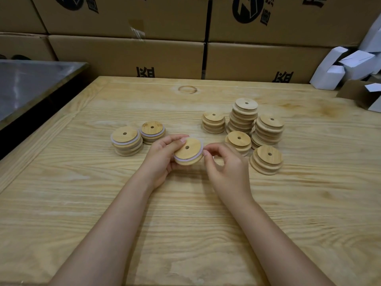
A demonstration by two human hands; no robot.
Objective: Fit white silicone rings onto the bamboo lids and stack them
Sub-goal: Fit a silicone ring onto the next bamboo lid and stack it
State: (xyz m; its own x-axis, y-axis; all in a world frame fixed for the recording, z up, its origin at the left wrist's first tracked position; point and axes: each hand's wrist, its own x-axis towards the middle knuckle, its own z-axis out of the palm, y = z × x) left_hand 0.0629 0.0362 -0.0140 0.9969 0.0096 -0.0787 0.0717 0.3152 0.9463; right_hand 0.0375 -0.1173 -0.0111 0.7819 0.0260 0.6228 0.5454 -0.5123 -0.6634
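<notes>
My left hand (162, 155) grips a round bamboo lid (188, 152) with a centre hole, held just above the wooden table (185, 213). A white silicone ring (179, 158) runs round the lid's stepped edge. My right hand (224, 166) pinches the ring at the lid's right side with thumb and forefinger. Two short stacks of ringed lids stand to the left: one stack (126, 140) and a second stack (153, 132). To the right stand several stacks of bare lids, the tallest stack (244, 116) at the back.
Brown cardboard cartons (127, 54) form a wall behind the table. A metal-topped surface (31, 83) lies at the left. White folded paper boxes (350, 65) pile up at the back right, beside an open carton (362, 96).
</notes>
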